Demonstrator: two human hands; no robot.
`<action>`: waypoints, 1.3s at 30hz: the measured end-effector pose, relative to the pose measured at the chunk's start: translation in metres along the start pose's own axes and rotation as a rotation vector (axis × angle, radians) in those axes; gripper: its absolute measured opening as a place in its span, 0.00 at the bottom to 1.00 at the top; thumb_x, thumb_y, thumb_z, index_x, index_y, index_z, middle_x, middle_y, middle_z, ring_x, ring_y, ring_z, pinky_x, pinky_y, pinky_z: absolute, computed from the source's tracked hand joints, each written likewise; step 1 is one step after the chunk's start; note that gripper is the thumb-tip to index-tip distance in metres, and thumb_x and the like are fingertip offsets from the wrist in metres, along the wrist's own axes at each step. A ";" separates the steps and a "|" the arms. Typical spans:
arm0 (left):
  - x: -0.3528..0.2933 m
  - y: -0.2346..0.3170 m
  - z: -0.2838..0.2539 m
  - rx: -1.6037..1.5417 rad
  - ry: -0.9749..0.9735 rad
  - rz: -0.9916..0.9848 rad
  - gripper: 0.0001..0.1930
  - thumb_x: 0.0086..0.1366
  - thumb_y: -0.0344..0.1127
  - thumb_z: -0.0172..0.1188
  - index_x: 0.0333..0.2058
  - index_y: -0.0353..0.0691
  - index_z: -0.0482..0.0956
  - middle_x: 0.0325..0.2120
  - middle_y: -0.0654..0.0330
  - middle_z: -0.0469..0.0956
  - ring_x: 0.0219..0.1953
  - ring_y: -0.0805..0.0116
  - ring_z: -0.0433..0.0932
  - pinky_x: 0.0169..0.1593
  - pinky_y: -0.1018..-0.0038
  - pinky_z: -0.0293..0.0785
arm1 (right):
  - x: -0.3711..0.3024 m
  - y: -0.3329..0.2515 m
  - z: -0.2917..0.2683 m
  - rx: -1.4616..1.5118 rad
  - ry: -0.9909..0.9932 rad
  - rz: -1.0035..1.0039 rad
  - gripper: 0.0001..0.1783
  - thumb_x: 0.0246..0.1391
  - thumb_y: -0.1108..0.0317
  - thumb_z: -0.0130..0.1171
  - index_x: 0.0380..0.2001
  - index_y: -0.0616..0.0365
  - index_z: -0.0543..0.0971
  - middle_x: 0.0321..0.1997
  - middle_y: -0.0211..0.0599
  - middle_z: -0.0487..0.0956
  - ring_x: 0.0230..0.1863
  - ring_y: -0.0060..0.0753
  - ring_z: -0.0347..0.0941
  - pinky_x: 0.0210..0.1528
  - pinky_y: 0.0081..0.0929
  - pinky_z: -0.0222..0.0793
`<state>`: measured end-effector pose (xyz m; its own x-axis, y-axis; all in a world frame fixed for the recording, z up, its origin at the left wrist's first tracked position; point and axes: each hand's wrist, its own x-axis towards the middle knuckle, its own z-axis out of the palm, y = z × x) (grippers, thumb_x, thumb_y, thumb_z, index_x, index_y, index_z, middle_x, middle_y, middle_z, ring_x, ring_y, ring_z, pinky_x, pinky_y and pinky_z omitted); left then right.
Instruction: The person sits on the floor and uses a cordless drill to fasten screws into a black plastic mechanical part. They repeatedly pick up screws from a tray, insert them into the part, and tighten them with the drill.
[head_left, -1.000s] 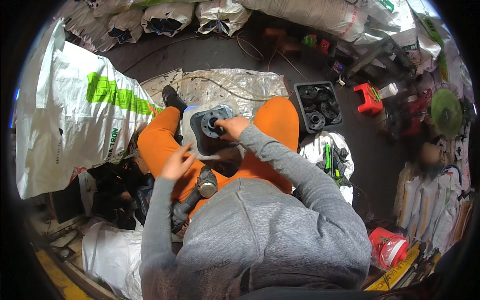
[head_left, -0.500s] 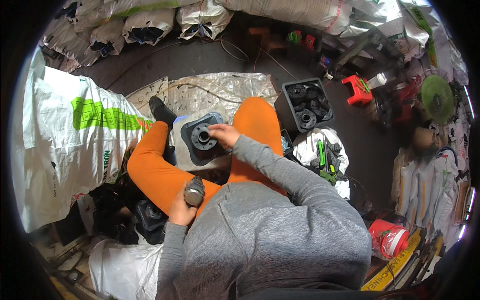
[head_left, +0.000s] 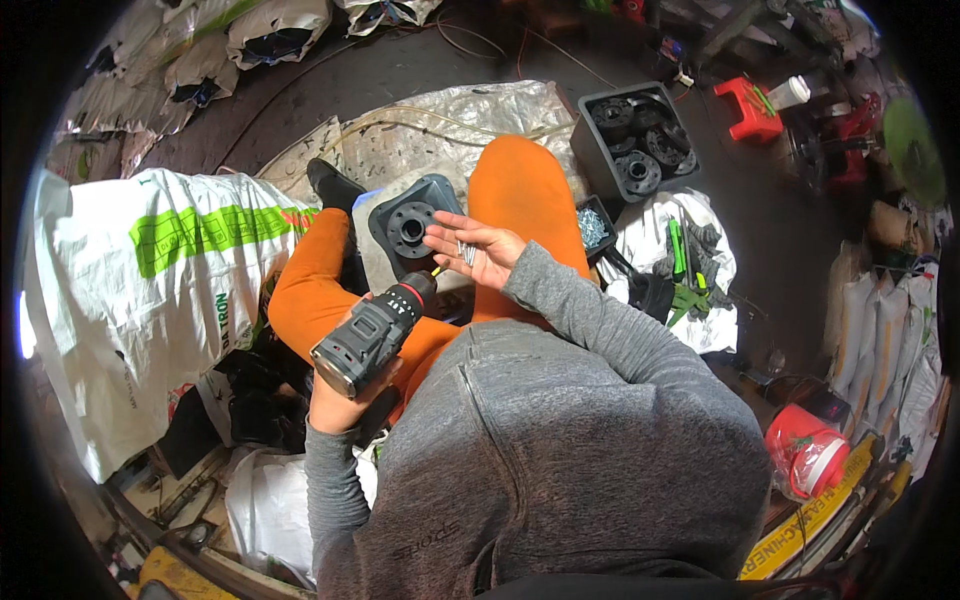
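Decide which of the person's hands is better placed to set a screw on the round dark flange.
Probably the right hand: its open palm holds small silvery screws beside the flange, while the left hand grips the drill.

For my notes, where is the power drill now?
In the head view, the drill is in the left hand, left of centre, below the flanged part.

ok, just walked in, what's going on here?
The person's left hand grips a red-collared black cordless drill. The open right hand, palm up, bears several slim silver metal screws. A round-hubbed black square part sits on a pale stand just ahead; to its right, round black parts lie in a dark grey rectangular bin.
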<state>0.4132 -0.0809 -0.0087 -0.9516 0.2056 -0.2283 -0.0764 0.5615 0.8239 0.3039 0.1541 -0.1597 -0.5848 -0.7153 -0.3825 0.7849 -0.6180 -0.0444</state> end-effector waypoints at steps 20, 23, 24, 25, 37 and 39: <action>0.002 -0.001 0.016 0.036 0.111 -0.005 0.17 0.51 0.28 0.66 0.42 0.38 0.77 0.37 0.58 0.79 0.38 0.64 0.79 0.43 0.69 0.74 | 0.014 0.022 0.005 0.089 0.198 -0.098 0.12 0.60 0.77 0.47 0.48 0.59 0.69 0.54 0.42 0.72 0.60 0.39 0.66 0.62 0.44 0.66; 0.003 0.001 0.017 0.040 0.105 -0.022 0.18 0.51 0.28 0.66 0.43 0.37 0.77 0.38 0.58 0.79 0.38 0.64 0.79 0.43 0.69 0.74 | 0.015 0.023 0.006 0.071 0.215 -0.096 0.11 0.61 0.77 0.46 0.47 0.59 0.69 0.52 0.41 0.72 0.59 0.39 0.68 0.61 0.44 0.66; 0.003 0.001 0.016 0.031 0.115 -0.043 0.18 0.51 0.28 0.66 0.43 0.37 0.77 0.38 0.57 0.79 0.38 0.64 0.79 0.44 0.69 0.74 | 0.015 0.023 0.006 0.062 0.221 -0.090 0.11 0.61 0.77 0.46 0.47 0.59 0.69 0.52 0.41 0.73 0.58 0.38 0.68 0.61 0.44 0.67; 0.004 0.001 0.015 0.027 0.130 -0.032 0.18 0.51 0.28 0.66 0.43 0.37 0.77 0.38 0.57 0.79 0.38 0.64 0.79 0.44 0.70 0.74 | 0.015 0.023 0.007 0.059 0.233 -0.084 0.11 0.61 0.77 0.46 0.47 0.59 0.69 0.52 0.41 0.73 0.57 0.38 0.69 0.61 0.43 0.67; 0.002 -0.004 0.020 0.266 0.063 0.029 0.32 0.50 0.32 0.68 0.55 0.35 0.69 0.51 0.51 0.75 0.43 0.63 0.80 0.46 0.72 0.75 | 0.029 0.036 0.008 -0.051 0.400 -0.049 0.17 0.63 0.74 0.43 0.55 0.64 0.65 0.52 0.44 0.73 0.54 0.39 0.72 0.57 0.40 0.71; 0.005 -0.008 0.015 0.268 0.110 0.084 0.31 0.50 0.31 0.68 0.54 0.35 0.70 0.49 0.52 0.76 0.43 0.62 0.80 0.47 0.71 0.74 | 0.031 0.040 -0.001 -0.035 0.399 -0.047 0.18 0.64 0.73 0.41 0.56 0.65 0.64 0.53 0.44 0.73 0.55 0.39 0.71 0.57 0.40 0.71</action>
<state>0.4137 -0.0730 -0.0242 -0.9790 0.1801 -0.0953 0.0713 0.7409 0.6679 0.3172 0.1077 -0.1744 -0.5003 -0.4992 -0.7074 0.7698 -0.6305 -0.0994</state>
